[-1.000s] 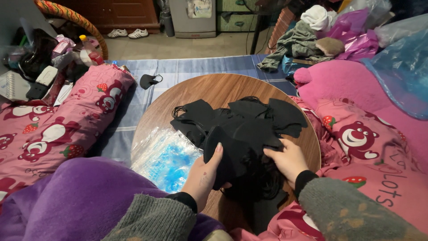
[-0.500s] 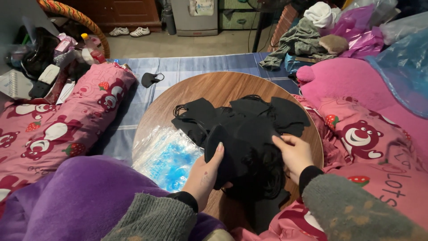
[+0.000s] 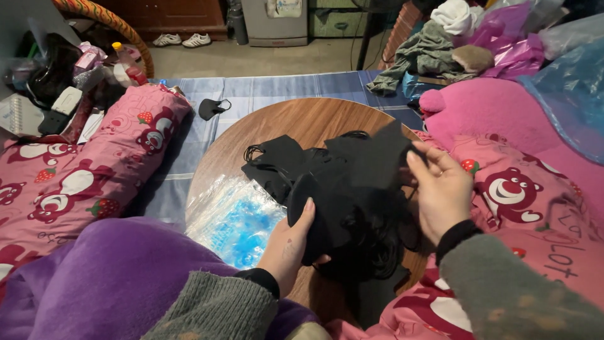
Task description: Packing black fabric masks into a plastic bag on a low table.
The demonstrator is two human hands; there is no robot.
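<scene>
A heap of black face masks (image 3: 343, 182) lies on a round wooden table (image 3: 302, 123). My left hand (image 3: 290, 242) grips the near left side of the heap, with a curved mask against its palm. My right hand (image 3: 440, 189) is raised at the heap's right side and holds a flat black mask (image 3: 384, 154) by its edge, fingers upright. Tangled ear loops hang below between my two hands.
A clear plastic bag with blue contents (image 3: 236, 217) lies on the table's near left. One stray black mask (image 3: 211, 108) rests on the striped blue mat (image 3: 277, 88). Pink patterned bedding (image 3: 82, 170) flanks both sides. Clothes pile (image 3: 434, 47) at far right.
My right hand has lifted from the heap's right edge, bringing a black mask up with it. My left hand stays on the heap.
</scene>
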